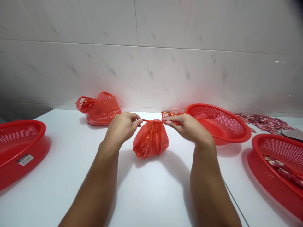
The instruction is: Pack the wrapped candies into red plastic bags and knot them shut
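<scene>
A red plastic bag (151,141), gathered and knotted at its top, is held between my hands just over the white table. My left hand (125,126) pinches one twisted handle of the bag and pulls it out to the left. On the other side, my right hand (183,124) grips the opposite handle, drawn out to the right. Both handles are stretched nearly level on either side of the knot. The bag's contents are hidden by the crumpled plastic.
Another red plastic bag (100,108) sits by the tiled wall. Red plastic baskets stand at the left (35,142), back right (224,138) and right (265,170); the right one holds small packets (281,168). More red packets (265,122) lie along the back, and one pack (167,114) is behind my right hand.
</scene>
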Motion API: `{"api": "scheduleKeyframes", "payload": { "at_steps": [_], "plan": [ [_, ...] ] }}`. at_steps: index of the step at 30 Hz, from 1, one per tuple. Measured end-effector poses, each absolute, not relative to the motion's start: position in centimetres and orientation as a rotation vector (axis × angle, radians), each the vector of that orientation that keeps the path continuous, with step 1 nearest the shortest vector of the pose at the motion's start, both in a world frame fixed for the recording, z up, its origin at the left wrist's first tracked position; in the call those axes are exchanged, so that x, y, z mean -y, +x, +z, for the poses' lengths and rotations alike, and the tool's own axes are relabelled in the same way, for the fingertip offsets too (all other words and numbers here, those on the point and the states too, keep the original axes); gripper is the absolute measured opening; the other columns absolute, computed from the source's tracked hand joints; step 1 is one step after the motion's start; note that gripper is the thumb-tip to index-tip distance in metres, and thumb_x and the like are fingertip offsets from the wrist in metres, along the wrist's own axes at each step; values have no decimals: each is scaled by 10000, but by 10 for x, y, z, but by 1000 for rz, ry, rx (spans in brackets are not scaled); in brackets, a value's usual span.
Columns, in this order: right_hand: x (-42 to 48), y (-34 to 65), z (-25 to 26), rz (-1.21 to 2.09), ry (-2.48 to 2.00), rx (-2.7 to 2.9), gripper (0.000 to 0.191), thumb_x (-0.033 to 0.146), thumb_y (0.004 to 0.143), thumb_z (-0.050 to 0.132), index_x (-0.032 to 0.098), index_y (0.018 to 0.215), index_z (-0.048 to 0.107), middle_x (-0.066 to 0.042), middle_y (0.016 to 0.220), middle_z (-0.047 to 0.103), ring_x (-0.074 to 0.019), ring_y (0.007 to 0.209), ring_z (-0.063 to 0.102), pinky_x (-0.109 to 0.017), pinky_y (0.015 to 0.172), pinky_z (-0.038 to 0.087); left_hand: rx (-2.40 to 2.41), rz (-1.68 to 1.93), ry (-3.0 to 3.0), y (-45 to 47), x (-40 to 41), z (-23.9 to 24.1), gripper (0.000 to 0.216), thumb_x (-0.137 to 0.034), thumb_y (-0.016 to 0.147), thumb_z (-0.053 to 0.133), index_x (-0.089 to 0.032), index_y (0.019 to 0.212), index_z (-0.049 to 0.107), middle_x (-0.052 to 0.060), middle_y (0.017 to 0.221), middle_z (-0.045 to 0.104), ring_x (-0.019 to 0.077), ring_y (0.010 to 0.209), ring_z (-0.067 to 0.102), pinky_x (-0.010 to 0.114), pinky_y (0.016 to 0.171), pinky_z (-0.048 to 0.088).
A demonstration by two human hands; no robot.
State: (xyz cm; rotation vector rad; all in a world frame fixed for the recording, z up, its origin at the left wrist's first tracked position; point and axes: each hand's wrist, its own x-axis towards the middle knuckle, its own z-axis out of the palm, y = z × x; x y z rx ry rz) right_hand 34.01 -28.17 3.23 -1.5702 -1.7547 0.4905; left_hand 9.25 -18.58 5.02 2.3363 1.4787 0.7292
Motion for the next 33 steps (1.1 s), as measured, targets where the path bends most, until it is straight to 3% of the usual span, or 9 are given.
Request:
{"api": "scheduleKeyframes", "payload": {
  "at_steps": [3, 7, 12, 18, 20, 22, 24, 29, 33],
  "plan": [
    [286, 357, 33, 695, -1893, 1639, 348, 443, 1041, 576, 232, 986, 847, -73, 1013, 820, -263, 1005, 764, -389, 896, 598, -1703, 627, 2281, 78, 175, 55, 183, -356, 875, 691, -258, 770, 804, 47, 878, 817, 246, 737, 696, 324, 579, 418],
    [293, 366, 35, 822, -1904, 1517, 368, 433, 1040, 565, 203, 878, 802, -90, 966, 802, -233, 936, 773, -353, 861, 616, -1679, 762, 2237, 69, 176, 61, 160, -366, 877, 687, -256, 809, 783, 39, 864, 803, 239, 729, 688, 321, 586, 434],
    [296, 338, 43, 975, -1431, 1659, 322, 500, 1049, 556, 243, 1018, 747, -93, 1176, 761, -250, 991, 759, -322, 671, 623, -1077, 1188, 2242, 97, 204, 57, 197, -400, 939, 680, -242, 891, 788, 36, 955, 813, 235, 922, 733, 335, 802, 562],
    [287, 305, 43, 927, -1284, 2022, 265, 293, 1037, 527, 213, 825, 664, -23, 914, 746, -181, 863, 695, -308, 757, 540, -647, 1158, 2169, 128, 235, 47, 205, -415, 997, 670, -245, 1024, 782, 59, 1110, 794, 251, 1080, 741, 384, 952, 597],
    [290, 304, 46, 880, -1281, 2010, 278, 226, 1015, 517, 205, 747, 590, -6, 830, 705, -152, 764, 645, -283, 679, 480, -621, 1021, 2166, 126, 239, 48, 371, -452, 966, 716, -282, 1295, 710, 78, 1261, 764, 276, 1193, 718, 417, 1001, 590],
    [298, 305, 52, 801, -1212, 1965, 324, 260, 1036, 519, 206, 717, 524, 12, 742, 640, -129, 672, 573, -273, 618, 418, -564, 877, 2173, 123, 243, 49, 819, -470, 821, 868, -323, 1545, 513, 103, 1359, 720, 305, 1219, 712, 435, 987, 601],
    [310, 304, 59, 685, -1137, 1922, 371, 335, 1072, 516, 210, 722, 499, 28, 675, 574, -117, 613, 506, -274, 592, 377, -481, 726, 2163, 122, 248, 50, 1034, -430, 701, 952, -342, 1590, 432, 90, 1282, 742, 296, 1086, 756, 411, 876, 634],
    [340, 297, 72, 538, -1076, 1898, 386, 315, 1094, 501, 209, 722, 489, 25, 662, 541, -120, 630, 494, -268, 608, 373, -463, 687, 2123, 131, 269, 49, 453, -320, 808, 823, -284, 1215, 628, 15, 987, 753, 234, 841, 747, 326, 640, 608],
    [351, 293, 73, 530, -1045, 1922, 363, 310, 1092, 512, 214, 742, 492, 21, 692, 563, -125, 652, 508, -267, 616, 379, -588, 748, 2156, 134, 280, 52, 287, -275, 817, 761, -259, 1078, 643, 12, 900, 732, 217, 775, 721, 298, 577, 553]
  ]
}}
